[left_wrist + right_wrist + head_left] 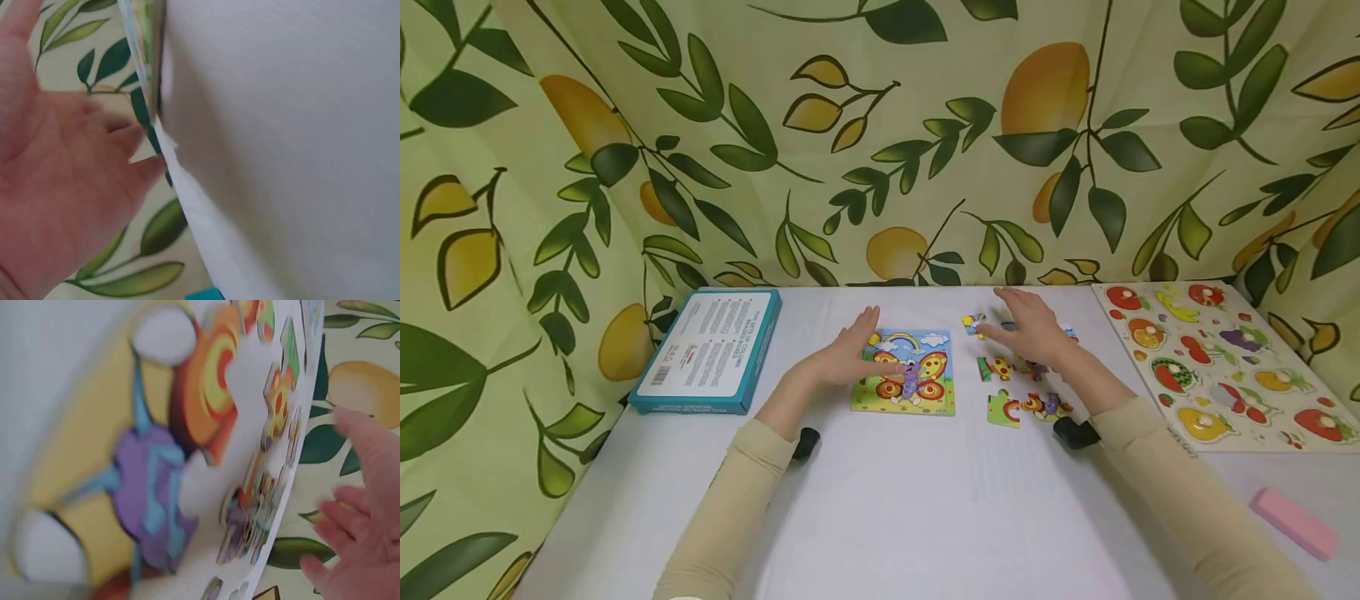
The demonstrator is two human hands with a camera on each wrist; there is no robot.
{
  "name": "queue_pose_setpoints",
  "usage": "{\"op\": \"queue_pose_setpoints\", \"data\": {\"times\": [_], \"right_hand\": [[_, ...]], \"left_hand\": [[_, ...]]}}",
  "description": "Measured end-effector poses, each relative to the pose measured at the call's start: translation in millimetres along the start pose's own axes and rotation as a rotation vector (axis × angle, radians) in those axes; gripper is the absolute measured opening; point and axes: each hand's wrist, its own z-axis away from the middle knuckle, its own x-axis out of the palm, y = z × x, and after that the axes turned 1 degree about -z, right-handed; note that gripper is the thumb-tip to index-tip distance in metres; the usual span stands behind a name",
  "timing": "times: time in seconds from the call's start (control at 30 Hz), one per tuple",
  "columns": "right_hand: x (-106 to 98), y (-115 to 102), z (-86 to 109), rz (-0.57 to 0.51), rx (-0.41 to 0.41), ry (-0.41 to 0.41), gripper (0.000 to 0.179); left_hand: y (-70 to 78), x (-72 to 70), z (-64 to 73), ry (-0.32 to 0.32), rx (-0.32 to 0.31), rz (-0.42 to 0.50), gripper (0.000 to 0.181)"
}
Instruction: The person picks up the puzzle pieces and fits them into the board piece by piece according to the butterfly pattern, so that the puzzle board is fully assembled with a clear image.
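Observation:
A square butterfly picture with a rainbow lies on the white table. My left hand is at its left side, fingers extended and the thumb reaching across the picture; whether it touches is unclear. In the left wrist view the left hand grips nothing. Loose jigsaw pieces are spread right of the picture, among them a green-and-red piece and a yellow piece. Over them is my right hand, fingers spread and holding nothing. The right wrist view has a large purple-and-yellow piece close up and the right hand beyond.
A teal-edged box lies at the left. On the right is a fruit puzzle board with knobbed pieces, and a pink block is nearer the front. A leaf-and-fruit patterned curtain hangs behind the table.

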Motion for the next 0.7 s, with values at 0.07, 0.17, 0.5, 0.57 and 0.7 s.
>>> {"op": "queue_pose_setpoints", "data": {"times": [0.07,0.17,0.5,0.57,0.7], "right_hand": [[-1.3,2.0,-2.9,-0.018,-0.042,-0.072,0.076],[-2.1,5.7,-6.7,-0.043,-0.053,-0.173,0.072],[-1.6,15.7,-20.5,-0.027,-0.038,-0.221,0.054],[-1.2,15.7,-23.1,-0.033,-0.019,-0.22,0.054],[0.9,14.8,-27.6,-0.046,0.005,-0.2,0.056]], "left_hand": [[-7.1,1.0,6.7,-0.085,-0.001,-0.003,0.116],[-14.5,2.6,14.3,-0.162,-0.011,-0.008,0.12],[-18.6,6.8,22.0,-0.192,-0.018,-0.004,0.121],[-17.3,7.7,22.5,-0.193,-0.031,-0.015,0.12],[-13.3,8.4,23.8,-0.189,-0.069,-0.039,0.119]]}}
